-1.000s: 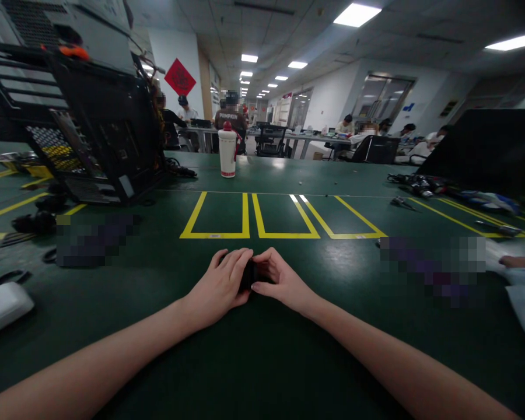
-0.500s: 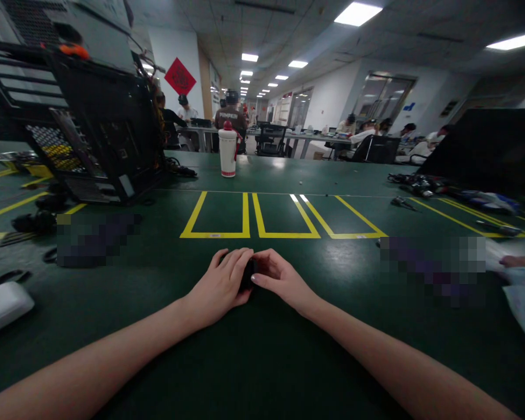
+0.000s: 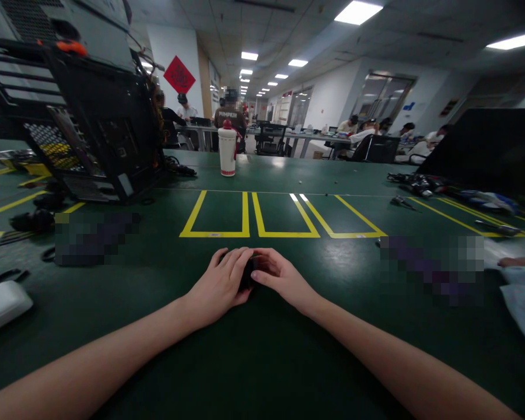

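My left hand (image 3: 223, 284) is wrapped round a small black object (image 3: 247, 275) at the centre of the green table (image 3: 254, 361). Its fingers cover most of the object, so I cannot make out what it is. From the right, my right hand (image 3: 282, 277) curves toward the same object, with its thumb and fingertips at the object's right side. Both hands lie low over the table, just in front of the yellow tape outlines (image 3: 214, 235).
A black computer case (image 3: 109, 140) stands at the left. Behind the tape is a white cup (image 3: 228, 153) with a red lid. A white device (image 3: 4, 306) lies at the left edge. A black panel (image 3: 490, 154) and cables (image 3: 420, 184) are at the right. Other people sit farther back.
The hands have hardly moved and stay round the black object. The whole view has shifted very slightly.
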Demonstrator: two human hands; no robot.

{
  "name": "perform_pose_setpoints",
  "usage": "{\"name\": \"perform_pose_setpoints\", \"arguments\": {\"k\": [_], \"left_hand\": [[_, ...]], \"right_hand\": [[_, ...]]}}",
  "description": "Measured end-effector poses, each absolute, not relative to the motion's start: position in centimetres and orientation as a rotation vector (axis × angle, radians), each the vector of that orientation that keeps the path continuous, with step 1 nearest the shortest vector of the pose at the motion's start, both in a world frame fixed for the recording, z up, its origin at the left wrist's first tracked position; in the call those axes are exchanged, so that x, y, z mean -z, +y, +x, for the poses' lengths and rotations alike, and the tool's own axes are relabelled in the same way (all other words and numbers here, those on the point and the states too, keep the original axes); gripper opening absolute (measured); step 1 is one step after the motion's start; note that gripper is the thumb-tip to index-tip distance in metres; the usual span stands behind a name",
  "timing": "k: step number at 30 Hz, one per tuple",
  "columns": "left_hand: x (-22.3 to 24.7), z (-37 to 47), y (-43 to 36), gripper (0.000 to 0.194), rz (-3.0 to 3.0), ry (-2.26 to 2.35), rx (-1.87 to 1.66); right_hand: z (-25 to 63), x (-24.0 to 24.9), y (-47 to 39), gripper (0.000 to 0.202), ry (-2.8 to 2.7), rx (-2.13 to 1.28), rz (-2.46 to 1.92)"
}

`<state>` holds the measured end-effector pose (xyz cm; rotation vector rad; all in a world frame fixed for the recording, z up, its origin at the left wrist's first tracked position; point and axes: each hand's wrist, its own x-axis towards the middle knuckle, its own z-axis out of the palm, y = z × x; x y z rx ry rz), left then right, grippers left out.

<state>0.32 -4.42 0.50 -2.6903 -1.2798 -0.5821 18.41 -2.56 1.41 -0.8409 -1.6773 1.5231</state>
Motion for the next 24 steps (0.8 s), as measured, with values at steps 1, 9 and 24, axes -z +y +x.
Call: {"name": "perform_pose_setpoints", "arguments": {"k": [1, 9, 24], "left_hand": [[-0.54, 0.32, -4.44, 0.066, -2.691, -1.280, 0.581], [-0.70, 0.23, -4.48, 0.070, -2.691, -1.296, 0.537], [-0.43, 0.29, -4.37, 0.070, -2.683, -1.281, 0.551]], "right_hand": [[18.45, -1.33, -2.49, 0.035, -1.687, -1.542, -0.839], [18.55, -1.09, -2.39, 0.036, -1.715, -1.574, -0.695], [18.48, -1.24, -2.41, 0.033, -1.671, -1.588, -0.717]]}}
